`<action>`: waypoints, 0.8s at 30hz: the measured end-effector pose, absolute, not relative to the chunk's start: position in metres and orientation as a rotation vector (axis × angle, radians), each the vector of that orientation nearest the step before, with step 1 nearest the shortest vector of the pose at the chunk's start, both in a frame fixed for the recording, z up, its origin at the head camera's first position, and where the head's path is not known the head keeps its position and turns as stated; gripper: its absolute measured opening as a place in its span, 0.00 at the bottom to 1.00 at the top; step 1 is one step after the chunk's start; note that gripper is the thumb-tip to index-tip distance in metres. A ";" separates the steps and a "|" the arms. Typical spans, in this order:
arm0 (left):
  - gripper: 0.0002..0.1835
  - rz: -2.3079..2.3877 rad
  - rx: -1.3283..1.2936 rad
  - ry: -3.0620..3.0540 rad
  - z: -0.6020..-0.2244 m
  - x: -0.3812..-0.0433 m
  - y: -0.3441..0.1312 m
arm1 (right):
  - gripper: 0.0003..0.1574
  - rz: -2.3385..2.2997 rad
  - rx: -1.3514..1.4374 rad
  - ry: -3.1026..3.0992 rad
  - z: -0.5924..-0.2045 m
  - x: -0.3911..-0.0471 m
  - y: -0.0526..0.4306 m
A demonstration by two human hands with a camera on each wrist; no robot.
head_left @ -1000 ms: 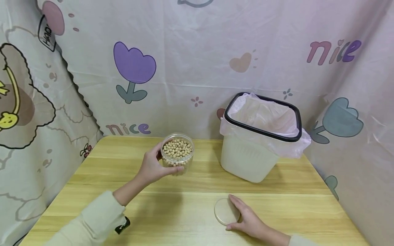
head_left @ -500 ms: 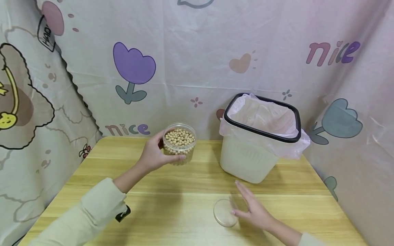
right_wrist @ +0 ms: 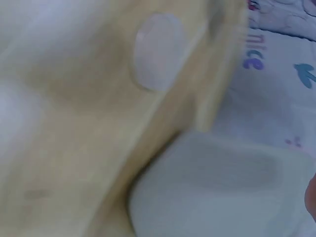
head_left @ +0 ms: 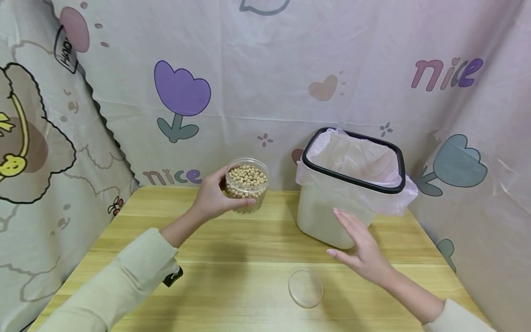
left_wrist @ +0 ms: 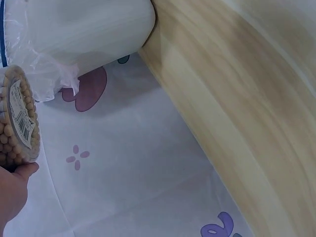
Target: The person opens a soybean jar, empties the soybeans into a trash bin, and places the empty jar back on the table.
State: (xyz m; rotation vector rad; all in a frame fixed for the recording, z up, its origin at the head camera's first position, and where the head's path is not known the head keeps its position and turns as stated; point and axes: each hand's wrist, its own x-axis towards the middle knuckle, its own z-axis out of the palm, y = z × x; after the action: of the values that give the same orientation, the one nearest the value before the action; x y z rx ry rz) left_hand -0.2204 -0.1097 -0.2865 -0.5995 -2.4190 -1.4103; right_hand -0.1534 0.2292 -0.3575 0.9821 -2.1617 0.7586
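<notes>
jar [head_left: 247, 186] in head, left-wrist views

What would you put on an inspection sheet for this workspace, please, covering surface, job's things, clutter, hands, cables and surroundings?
Surface: wood-grain table; no spill seen.
Job's things: clear jar of round beige pieces, uncovered and held above the table; clear lid flat on the table; white bin standing at the back, bag draped over its black rim.
Clutter: small black item by the left sleeve; unclear what it is.
Hands: left hand grips the jar; right hand holds nothing, in front of the bin in the head view.
Cables: thin dark line at the lower left corner; cannot tell whether it is one.
Surroundings: printed cloth behind and at both sides.
</notes>
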 end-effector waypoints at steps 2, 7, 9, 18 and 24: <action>0.47 -1.401 -0.590 -2.429 -0.284 -0.222 -0.109 | 0.46 0.747 1.001 -2.120 -0.347 -0.155 0.232; 0.48 -1.385 -0.572 -2.453 -0.277 -0.227 -0.106 | 0.47 0.726 1.010 -2.038 -0.326 -0.160 0.240; 0.49 -1.376 -0.569 -2.463 -0.275 -0.228 -0.104 | 0.48 0.715 1.003 -2.020 -0.318 -0.161 0.244; 0.47 -1.306 -0.579 -2.493 -0.263 -0.236 -0.093 | 0.51 0.647 0.866 -2.082 -0.288 -0.165 0.263; 0.46 -1.278 -0.638 -2.476 -0.257 -0.244 -0.086 | 0.52 0.645 0.663 -2.276 -0.258 -0.170 0.276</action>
State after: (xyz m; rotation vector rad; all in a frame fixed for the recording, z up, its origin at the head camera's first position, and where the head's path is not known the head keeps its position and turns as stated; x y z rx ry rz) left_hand -0.2436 -0.0855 -0.2567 -0.6378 -2.4764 -1.2776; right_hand -0.1702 0.2759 -0.2582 0.6629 -2.2757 0.6450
